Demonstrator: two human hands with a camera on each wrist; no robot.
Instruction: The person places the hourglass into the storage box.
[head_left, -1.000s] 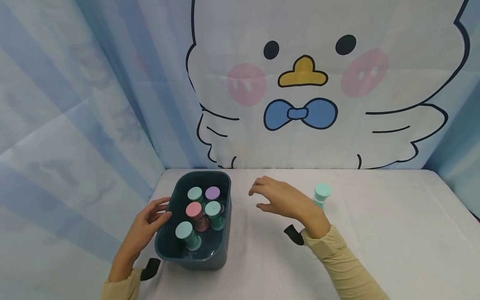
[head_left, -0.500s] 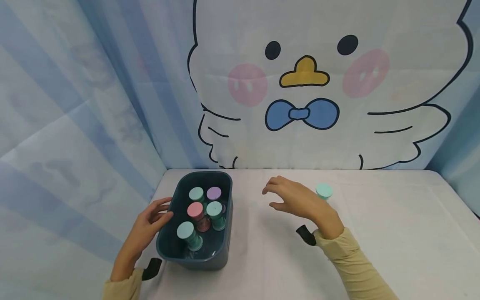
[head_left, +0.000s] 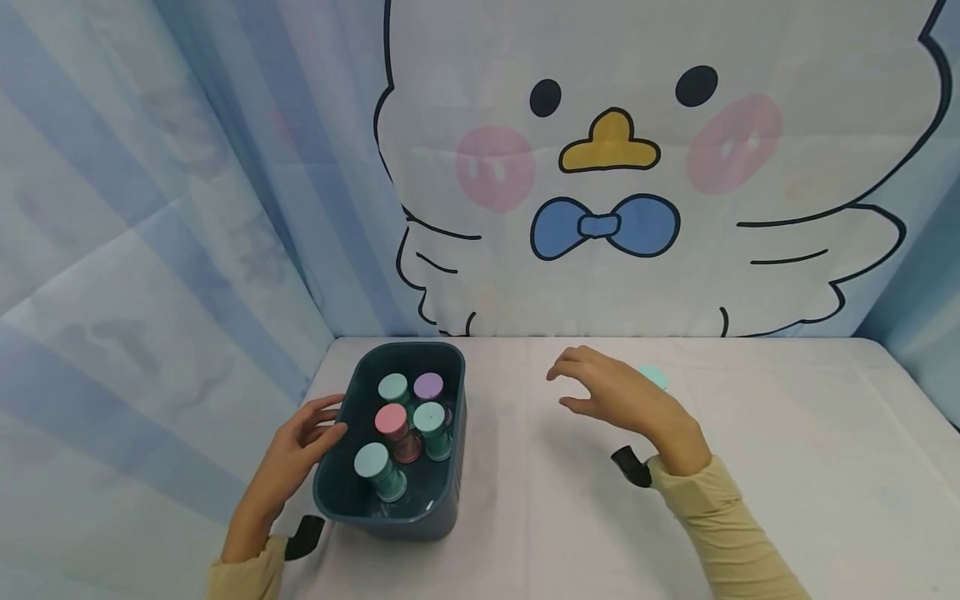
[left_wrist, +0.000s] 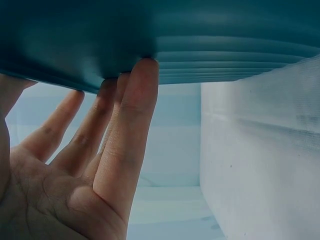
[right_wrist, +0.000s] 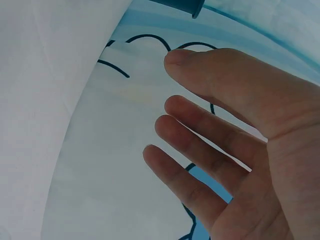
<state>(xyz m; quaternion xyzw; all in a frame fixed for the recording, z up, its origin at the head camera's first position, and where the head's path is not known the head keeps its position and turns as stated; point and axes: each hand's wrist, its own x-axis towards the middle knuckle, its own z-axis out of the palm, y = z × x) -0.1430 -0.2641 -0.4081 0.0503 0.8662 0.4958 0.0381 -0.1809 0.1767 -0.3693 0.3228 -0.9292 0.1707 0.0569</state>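
Observation:
My left hand point(head_left: 303, 442) touches the left side of a dark teal plastic bin point(head_left: 457, 450). In the left wrist view its fingers point(left_wrist: 125, 135) reach fairly straight to the bin's outer wall point(left_wrist: 210, 55). Inside the bin stand several small clear jars with coloured lids: a pink-lidded jar point(head_left: 392, 421), a purple-lidded jar point(head_left: 428, 386) and mint-lidded ones, such as the front jar point(head_left: 378, 468). My right hand point(head_left: 618, 396) is held above the table to the right of the bin, fingers loosely bent, nothing in it. Behind it a mint lid point(head_left: 654, 377) peeks out, the rest hidden.
A white cloth covers the table point(head_left: 810, 467). At the back hangs a curtain point(head_left: 600, 292) printed with a cartoon bird face, and a blue striped curtain point(head_left: 150, 250) borders the left side. Black wrist straps show at both cuffs.
My right hand has moved right, away from the bin and toward the mint-lidded jar, hiding more of it. The left hand, the bin and the jars inside stay as they were.

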